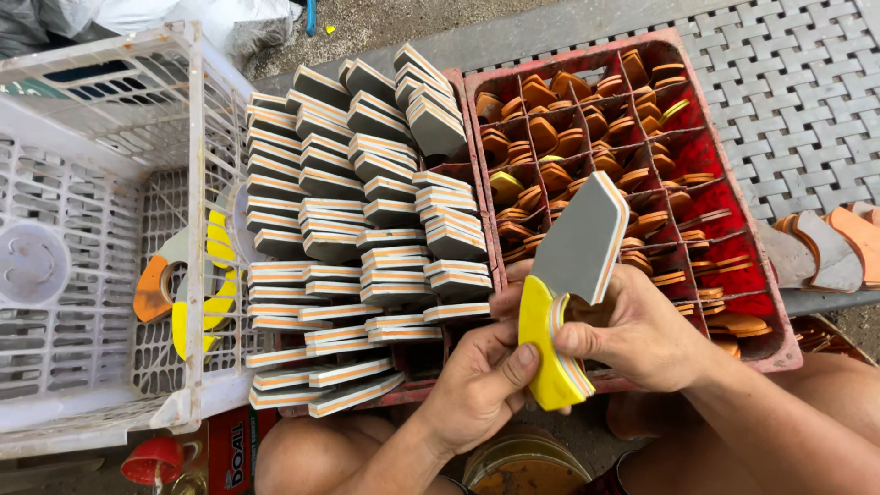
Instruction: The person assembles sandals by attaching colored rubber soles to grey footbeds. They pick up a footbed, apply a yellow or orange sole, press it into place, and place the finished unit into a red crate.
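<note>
My right hand (pixel 642 330) grips a grey wedge-shaped foam piece (pixel 582 240) with white and orange layered edges, held above a red divided crate. My left hand (pixel 481 385) pinches a curved yellow foam strip (pixel 541 348) that sits against the lower edge of the grey piece. Both hands meet in front of the crate's near rim. Left of them, several rows of matching grey layered wedges (pixel 367 220) are stacked on edge over another red crate.
The red divided crate (pixel 761 275) holds several orange and yellow foam offcuts. A white plastic basket (pixel 101 183) at left contains curved yellow and orange scraps (pixel 206 275). More grey and orange pieces (pixel 830 243) lie at right. My bare knees are below.
</note>
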